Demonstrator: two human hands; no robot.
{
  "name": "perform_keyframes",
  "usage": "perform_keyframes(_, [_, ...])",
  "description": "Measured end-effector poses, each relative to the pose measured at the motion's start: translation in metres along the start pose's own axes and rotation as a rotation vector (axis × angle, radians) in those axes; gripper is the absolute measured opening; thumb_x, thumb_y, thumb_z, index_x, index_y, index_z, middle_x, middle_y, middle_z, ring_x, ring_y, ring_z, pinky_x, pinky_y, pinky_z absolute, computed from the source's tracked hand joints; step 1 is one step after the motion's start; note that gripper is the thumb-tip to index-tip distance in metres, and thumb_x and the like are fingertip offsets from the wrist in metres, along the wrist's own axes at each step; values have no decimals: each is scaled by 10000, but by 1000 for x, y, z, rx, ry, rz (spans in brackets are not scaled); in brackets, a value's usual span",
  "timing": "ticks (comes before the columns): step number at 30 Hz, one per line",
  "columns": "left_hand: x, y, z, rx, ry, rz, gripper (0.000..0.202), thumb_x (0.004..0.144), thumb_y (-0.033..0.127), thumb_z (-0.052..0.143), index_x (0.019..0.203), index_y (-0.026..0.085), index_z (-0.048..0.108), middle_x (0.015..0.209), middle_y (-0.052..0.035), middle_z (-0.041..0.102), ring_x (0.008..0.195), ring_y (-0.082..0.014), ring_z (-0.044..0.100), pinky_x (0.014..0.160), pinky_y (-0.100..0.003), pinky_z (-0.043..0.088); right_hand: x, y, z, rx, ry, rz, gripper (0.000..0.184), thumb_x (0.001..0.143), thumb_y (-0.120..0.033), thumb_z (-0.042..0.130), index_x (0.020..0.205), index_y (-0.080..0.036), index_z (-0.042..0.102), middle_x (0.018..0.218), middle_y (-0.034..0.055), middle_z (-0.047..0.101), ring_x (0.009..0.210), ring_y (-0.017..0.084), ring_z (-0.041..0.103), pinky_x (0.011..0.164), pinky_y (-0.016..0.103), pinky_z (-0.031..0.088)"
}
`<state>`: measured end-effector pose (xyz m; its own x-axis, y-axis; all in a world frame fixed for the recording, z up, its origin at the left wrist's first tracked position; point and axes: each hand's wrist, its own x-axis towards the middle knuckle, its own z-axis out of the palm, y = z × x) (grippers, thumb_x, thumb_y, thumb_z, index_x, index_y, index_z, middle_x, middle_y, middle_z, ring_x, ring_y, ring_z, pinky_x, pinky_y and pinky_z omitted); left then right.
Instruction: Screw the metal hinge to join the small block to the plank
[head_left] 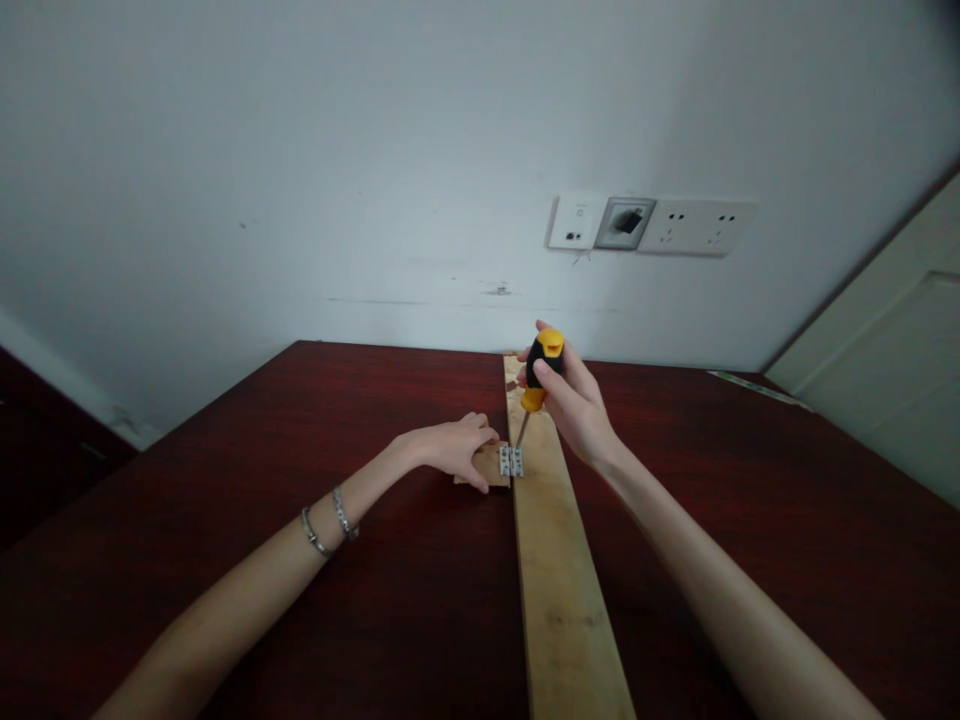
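Observation:
A yellow and black screwdriver (544,358) is gripped by its handle in my right hand (581,405). Its shaft slants down, and the tip meets the right leaf of a small metal hinge (511,460). That hinge bridges a long pale wooden plank (559,590) and a short wooden block (491,466) at the plank's left edge. Over the block lies my left hand (459,450), thumb and fingers closed around its sides. Whether a screw sits under the screwdriver tip is too small to tell.
The plank lies lengthwise on a dark red tabletop (360,610), its far end near the white wall (375,180). Wall sockets (697,228) and a panel with a black plug (628,222) are at the back right. A pale door (892,330) stands at the right.

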<state>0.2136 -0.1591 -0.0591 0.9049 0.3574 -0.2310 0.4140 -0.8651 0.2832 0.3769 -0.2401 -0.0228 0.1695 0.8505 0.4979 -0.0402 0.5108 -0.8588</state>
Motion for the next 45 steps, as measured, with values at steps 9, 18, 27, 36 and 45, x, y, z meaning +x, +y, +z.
perform_keyframes(9, [1, -1, 1, 1, 3, 10, 697, 630, 523, 709, 1187, 174, 479, 1102, -64, 446, 992, -214, 465, 804, -261, 406, 2, 1, -4, 83, 29, -8, 251, 811, -373, 588, 1041, -275, 564, 992, 18, 598, 880, 159, 608, 819, 340, 510])
perform_keyframes(18, [0, 1, -1, -1, -2, 0, 686, 629, 507, 718, 1192, 197, 479, 1077, -53, 449, 964, -202, 473, 779, -244, 407, 3, 0, -1, 16, 42, -71, 304, 766, -336, 651, 1009, -277, 479, 1052, 21, 604, 810, 135, 616, 755, 335, 531])
perform_keyframes(27, [1, -2, 2, -8, 2, 7, 718, 630, 526, 706, 1212, 180, 466, 1110, -62, 442, 987, -208, 466, 807, -259, 406, 4, -1, -7, 97, -52, 30, 269, 794, -332, 553, 1058, -281, 562, 990, 23, 587, 899, 169, 589, 804, 345, 509])
perform_keyframes(36, [0, 1, -1, 10, 1, 3, 674, 633, 515, 713, 1177, 185, 491, 1071, -56, 449, 972, -209, 466, 781, -253, 417, 4, -1, -4, -10, 13, -64, 317, 747, -327, 668, 987, -266, 470, 1042, 20, 570, 868, 150, 631, 776, 337, 520])
perform_keyframes(45, [1, -1, 1, -9, 0, -1, 715, 626, 524, 713, 1205, 186, 465, 1111, -61, 439, 980, -203, 471, 801, -253, 416, 3, 0, -5, 101, -51, 23, 334, 803, -366, 543, 1118, -263, 501, 926, 9, 561, 745, 125, 555, 731, 312, 486])
